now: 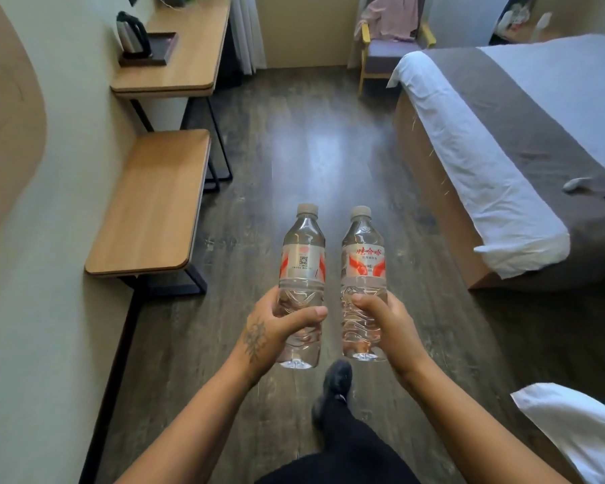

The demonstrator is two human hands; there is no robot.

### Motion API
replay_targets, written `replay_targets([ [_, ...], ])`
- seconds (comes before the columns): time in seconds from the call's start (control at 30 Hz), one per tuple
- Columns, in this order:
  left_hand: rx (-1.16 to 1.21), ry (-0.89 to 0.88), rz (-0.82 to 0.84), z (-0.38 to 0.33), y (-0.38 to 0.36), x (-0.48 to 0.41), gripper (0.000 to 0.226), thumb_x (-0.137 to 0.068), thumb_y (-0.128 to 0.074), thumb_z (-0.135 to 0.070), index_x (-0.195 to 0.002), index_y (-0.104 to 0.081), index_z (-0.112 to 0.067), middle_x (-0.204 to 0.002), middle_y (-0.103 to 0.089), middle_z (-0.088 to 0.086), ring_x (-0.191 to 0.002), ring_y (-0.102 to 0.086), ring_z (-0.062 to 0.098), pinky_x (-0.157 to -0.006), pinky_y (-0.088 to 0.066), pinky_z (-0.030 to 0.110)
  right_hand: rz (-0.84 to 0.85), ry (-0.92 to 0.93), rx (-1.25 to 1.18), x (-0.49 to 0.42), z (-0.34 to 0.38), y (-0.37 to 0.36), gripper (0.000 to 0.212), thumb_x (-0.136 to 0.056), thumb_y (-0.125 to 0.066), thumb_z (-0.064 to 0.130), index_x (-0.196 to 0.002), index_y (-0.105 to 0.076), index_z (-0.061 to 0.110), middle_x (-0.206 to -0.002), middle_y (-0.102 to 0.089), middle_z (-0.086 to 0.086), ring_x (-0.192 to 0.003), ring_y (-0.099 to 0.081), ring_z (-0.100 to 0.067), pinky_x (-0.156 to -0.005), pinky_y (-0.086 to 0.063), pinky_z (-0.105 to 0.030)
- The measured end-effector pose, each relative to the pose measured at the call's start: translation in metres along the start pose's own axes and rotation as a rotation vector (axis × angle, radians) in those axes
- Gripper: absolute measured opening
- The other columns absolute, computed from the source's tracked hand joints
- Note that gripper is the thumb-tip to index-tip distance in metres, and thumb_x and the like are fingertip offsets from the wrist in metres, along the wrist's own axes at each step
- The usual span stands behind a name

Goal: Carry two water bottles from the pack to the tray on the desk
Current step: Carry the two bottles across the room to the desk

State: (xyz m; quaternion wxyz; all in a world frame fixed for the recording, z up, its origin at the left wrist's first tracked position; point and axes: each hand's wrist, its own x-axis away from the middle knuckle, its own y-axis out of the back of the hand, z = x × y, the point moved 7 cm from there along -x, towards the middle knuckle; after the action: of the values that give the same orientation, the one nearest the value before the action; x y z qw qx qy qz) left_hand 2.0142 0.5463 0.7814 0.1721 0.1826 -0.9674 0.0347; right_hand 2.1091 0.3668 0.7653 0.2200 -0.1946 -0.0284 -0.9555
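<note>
One upright water bottle point(301, 284) is clasped in the left hand point(276, 330), its grip wrapped tight; another bottle point(364, 284) is likewise clasped by the right hand point(388, 323).

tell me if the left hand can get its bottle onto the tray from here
Probably not yet: the left hand grips its bottle well short of the tray, far ahead on the desk; only open floor lies between.
</note>
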Motion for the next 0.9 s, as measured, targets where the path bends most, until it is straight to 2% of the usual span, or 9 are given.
replay_targets([
  [0.17, 0.018, -0.013, -0.094, -0.03, 0.003, -0.093, 0.069, -0.062, -0.09, -0.05, -0.122, -0.074, -0.02, -0.113, -0.087, 0.002, -0.101, -0.084, 0.02, -0.083, -0.068, 0.03, 0.051, -0.004, 0.017, -0.106, 0.029, 0.007, 0.055, -0.08, -0.071, 0.045, -0.124, -0.069, 0.012, -0.114, -0.081, -0.014, -0.104, -0.08, -0.034, -0.101, -0.06, -0.06],
  [0.23, 0.033, 0.009, -0.133, -0.044, 0.003, -0.127, 0.072, -0.06, -0.091, -0.048, -0.123, -0.073, -0.017, -0.114, -0.086, 0.008, -0.103, -0.084, 0.025, -0.087, -0.069, 0.036, 0.073, -0.006, 0.032, -0.144, 0.045, 0.01, 0.066, -0.072, -0.074, 0.053, -0.125, -0.068, 0.013, -0.113, -0.082, -0.012, -0.103, -0.081, -0.032, -0.099, -0.062, -0.057],
  [0.33, 0.087, 0.031, -0.168, -0.067, 0.001, -0.175, 0.074, -0.056, -0.093, -0.047, -0.12, -0.073, -0.015, -0.113, -0.087, 0.009, -0.101, -0.085, 0.027, -0.083, -0.068, 0.036, 0.116, -0.006, 0.034, -0.196, 0.071, 0.013, 0.079, -0.065, -0.071, 0.062, -0.129, -0.066, 0.015, -0.117, -0.081, -0.009, -0.102, -0.081, -0.025, -0.094, -0.065, -0.046],
  [0.4, 0.049, 0.022, -0.184, -0.082, 0.001, -0.205, 0.073, -0.057, -0.091, -0.05, -0.119, -0.073, -0.018, -0.111, -0.087, 0.004, -0.1, -0.085, 0.023, -0.085, -0.066, 0.038, 0.144, -0.004, 0.052, -0.23, 0.086, 0.014, 0.074, -0.07, -0.072, 0.058, -0.131, -0.063, 0.016, -0.119, -0.079, -0.009, -0.103, -0.081, -0.024, -0.093, -0.065, -0.043],
  [0.47, 0.033, 0.029, -0.181, -0.094, 0.0, -0.231, 0.07, -0.059, -0.091, -0.049, -0.119, -0.073, -0.019, -0.11, -0.087, 0.003, -0.101, -0.085, 0.025, -0.09, -0.067, 0.045, 0.172, -0.014, 0.053, -0.26, 0.099, 0.013, 0.065, -0.077, -0.068, 0.052, -0.131, -0.062, 0.017, -0.121, -0.077, -0.01, -0.106, -0.079, -0.026, -0.096, -0.064, -0.045],
  [0.6, 0.026, 0.022, -0.187, -0.116, 0.005, -0.282, 0.064, -0.062, -0.092, -0.047, -0.117, -0.076, -0.019, -0.11, -0.087, 0.004, -0.102, -0.085, 0.028, -0.097, -0.066, 0.06, 0.17, 0.001, 0.07, -0.313, 0.127, 0.012, 0.073, -0.067, -0.07, 0.06, -0.126, -0.066, 0.017, -0.117, -0.08, -0.008, -0.105, -0.08, -0.026, -0.093, -0.064, -0.043],
  [0.7, 0.049, 0.039, -0.173, -0.128, 0.012, -0.326, 0.065, -0.062, -0.092, -0.045, -0.119, -0.076, -0.018, -0.112, -0.087, 0.008, -0.107, -0.083, 0.034, -0.099, -0.063, 0.067, 0.165, 0.003, 0.085, -0.358, 0.143, 0.01, 0.071, -0.067, -0.07, 0.061, -0.124, -0.067, 0.019, -0.114, -0.08, -0.007, -0.104, -0.08, -0.026, -0.093, -0.064, -0.043],
  [0.8, 0.072, 0.049, -0.159, -0.137, 0.022, -0.376, 0.062, -0.063, -0.092, -0.044, -0.118, -0.076, -0.019, -0.111, -0.087, 0.008, -0.107, -0.083, 0.035, -0.098, -0.063, 0.068, 0.157, -0.012, 0.082, -0.409, 0.152, 0.004, 0.055, -0.077, -0.07, 0.051, -0.122, -0.067, 0.02, -0.113, -0.081, -0.008, -0.102, -0.081, -0.027, -0.089, -0.065, -0.04],
  [0.9, 0.065, 0.048, -0.14, -0.15, 0.039, -0.433, 0.062, -0.063, -0.091, -0.044, -0.118, -0.075, -0.019, -0.11, -0.087, 0.007, -0.105, -0.084, 0.033, -0.096, -0.065, 0.062, 0.136, -0.025, 0.087, -0.463, 0.163, -0.005, 0.063, -0.069, -0.072, 0.058, -0.12, -0.068, 0.021, -0.108, -0.082, -0.005, -0.098, -0.082, -0.023, -0.082, -0.066, -0.035],
])
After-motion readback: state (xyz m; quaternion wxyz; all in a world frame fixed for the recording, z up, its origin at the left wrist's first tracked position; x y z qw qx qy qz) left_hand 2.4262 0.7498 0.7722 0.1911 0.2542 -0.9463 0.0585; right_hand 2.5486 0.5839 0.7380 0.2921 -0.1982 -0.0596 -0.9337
